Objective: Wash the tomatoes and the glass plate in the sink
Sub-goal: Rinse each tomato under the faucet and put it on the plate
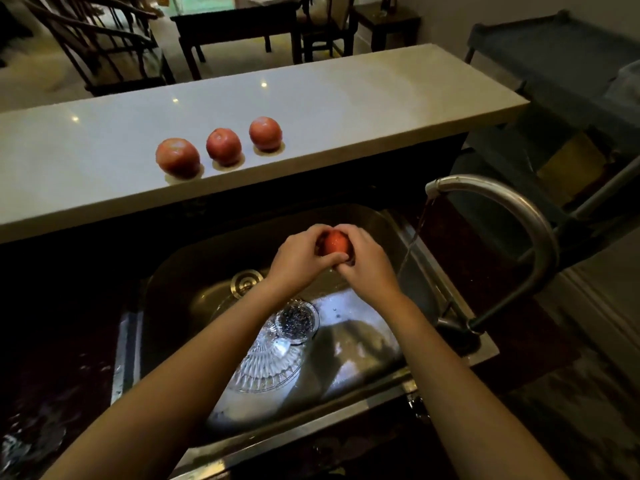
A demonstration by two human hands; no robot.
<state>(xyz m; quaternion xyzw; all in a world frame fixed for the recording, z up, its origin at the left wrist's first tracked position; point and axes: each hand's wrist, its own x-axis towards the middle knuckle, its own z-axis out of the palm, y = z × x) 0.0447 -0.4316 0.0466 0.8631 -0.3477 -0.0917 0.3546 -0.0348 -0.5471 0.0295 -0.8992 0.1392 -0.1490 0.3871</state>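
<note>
Tomato [335,244] cupped between left hand [298,260] and right hand [367,261], fingers curled round it, glass plate [266,368] below the wrists, three tomatoes [223,146] beyond.

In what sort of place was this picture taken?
Most likely a home kitchen open to a dining room: a steel sink with a running faucet, a pale counter behind it, and a dark dining table with wooden chairs beyond.
</note>
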